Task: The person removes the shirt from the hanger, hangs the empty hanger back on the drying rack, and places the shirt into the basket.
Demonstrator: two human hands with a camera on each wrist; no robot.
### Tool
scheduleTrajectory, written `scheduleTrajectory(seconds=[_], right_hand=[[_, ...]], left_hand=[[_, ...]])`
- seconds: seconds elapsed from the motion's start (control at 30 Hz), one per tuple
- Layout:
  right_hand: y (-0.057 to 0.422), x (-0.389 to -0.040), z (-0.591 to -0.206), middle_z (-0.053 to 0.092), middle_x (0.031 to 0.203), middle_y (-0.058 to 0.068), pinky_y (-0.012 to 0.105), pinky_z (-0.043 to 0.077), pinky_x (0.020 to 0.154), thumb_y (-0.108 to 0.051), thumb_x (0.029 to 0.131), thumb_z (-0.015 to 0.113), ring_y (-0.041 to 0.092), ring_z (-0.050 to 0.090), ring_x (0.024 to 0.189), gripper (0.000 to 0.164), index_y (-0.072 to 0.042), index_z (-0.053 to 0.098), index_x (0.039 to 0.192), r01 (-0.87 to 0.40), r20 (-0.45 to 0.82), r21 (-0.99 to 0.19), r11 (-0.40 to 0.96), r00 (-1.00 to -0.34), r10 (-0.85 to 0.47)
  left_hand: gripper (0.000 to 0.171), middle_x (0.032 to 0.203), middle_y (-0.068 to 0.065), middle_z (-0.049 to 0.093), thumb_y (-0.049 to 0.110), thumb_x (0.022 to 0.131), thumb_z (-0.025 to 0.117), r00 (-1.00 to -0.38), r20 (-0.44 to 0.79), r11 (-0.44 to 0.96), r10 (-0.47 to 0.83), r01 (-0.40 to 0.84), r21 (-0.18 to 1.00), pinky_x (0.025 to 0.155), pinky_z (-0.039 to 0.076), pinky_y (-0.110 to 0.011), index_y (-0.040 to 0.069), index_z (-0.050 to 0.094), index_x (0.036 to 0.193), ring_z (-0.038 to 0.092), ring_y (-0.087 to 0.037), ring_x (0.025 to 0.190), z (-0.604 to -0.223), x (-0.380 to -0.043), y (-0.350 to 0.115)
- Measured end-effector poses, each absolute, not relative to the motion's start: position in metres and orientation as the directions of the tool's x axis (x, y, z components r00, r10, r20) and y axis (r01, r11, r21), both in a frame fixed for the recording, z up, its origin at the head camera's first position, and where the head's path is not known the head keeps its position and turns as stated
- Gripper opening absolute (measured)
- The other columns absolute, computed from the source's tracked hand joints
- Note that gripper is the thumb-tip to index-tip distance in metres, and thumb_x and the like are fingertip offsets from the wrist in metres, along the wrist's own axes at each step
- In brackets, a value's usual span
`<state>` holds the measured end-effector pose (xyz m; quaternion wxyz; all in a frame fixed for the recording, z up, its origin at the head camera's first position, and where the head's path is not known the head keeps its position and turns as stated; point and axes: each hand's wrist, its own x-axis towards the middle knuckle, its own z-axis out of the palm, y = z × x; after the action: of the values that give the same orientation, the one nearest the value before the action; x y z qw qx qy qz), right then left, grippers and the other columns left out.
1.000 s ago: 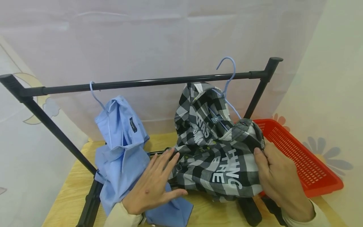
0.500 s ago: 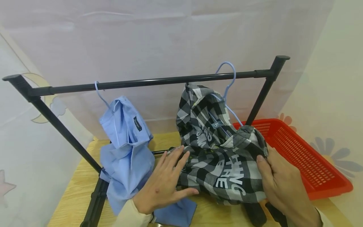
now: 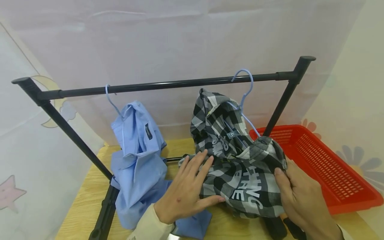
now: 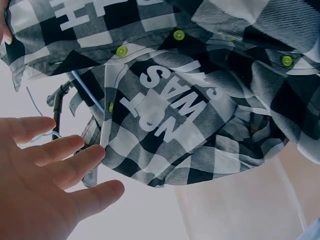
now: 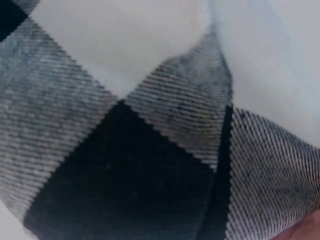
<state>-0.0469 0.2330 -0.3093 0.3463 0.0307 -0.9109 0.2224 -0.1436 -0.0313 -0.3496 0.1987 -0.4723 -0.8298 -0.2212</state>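
A black, grey and white checked shirt with white lettering and yellow-green buttons hangs bunched on a light blue hanger. The hanger's hook overlaps the black rod; whether it bears on the rod I cannot tell. My right hand grips the shirt's right shoulder edge, thumb on top. In the right wrist view, checked cloth fills most of the picture. My left hand is spread, fingers straight, in front of the shirt's left part. In the left wrist view, those fingers hold nothing.
A light blue shirt hangs from another blue hanger at the rod's left, its lower part behind my left forearm. A red perforated basket stands at the right. Black rack posts rise from the wooden table.
The hanger's hook has come down from above the rod to overlap it, and the checked shirt has sunk slightly. My right hand keeps its grip; the whole view has shifted, moving the scene rightward.
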Motion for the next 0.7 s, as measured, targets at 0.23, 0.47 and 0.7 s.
scheduleTrajectory(seconds=[0.23, 0.47, 0.7], right_hand=[[0.233, -0.044, -0.314, 0.068, 0.109, 0.024, 0.052, 0.051, 0.079, -0.002, 0.094, 0.06, 0.038, 0.065, 0.081, 0.033, 0.007, 0.058, 0.126, -0.18, 0.612, -0.398, 0.899, -0.782, 0.114], [0.232, -0.045, -0.316, 0.068, 0.102, 0.022, 0.001, 0.036, 0.084, -0.001, 0.092, 0.061, 0.033, 0.063, 0.074, 0.027, 0.008, 0.061, 0.118, -0.212, 0.634, -0.392, 0.895, -0.768, 0.096], [0.23, -0.044, -0.319, 0.067, 0.107, 0.024, 0.059, 0.054, 0.072, 0.001, 0.093, 0.06, 0.034, 0.062, 0.076, 0.035, 0.01, 0.057, 0.126, -0.196, 0.598, -0.412, 0.89, -0.795, 0.102]], left_hand=[[0.09, 0.161, -0.015, 0.026, 0.06, 0.092, 0.061, -0.447, 0.591, 0.442, 0.672, 0.882, 0.166, 0.114, 0.026, -0.058, 0.005, 0.029, 0.156, 0.026, -0.028, 0.148, -0.337, -0.153, -0.017], [0.087, 0.16, -0.019, 0.027, 0.053, 0.092, 0.066, -0.423, 0.66, 0.406, 0.621, 0.894, 0.19, 0.116, 0.024, -0.056, 0.002, 0.032, 0.154, 0.026, -0.027, 0.148, -0.321, -0.166, -0.005], [0.083, 0.158, -0.022, 0.029, 0.045, 0.091, 0.071, -0.428, 0.689, 0.411, 0.585, 0.889, 0.203, 0.116, 0.022, -0.056, -0.001, 0.037, 0.151, 0.027, -0.03, 0.148, -0.306, -0.18, 0.004]])
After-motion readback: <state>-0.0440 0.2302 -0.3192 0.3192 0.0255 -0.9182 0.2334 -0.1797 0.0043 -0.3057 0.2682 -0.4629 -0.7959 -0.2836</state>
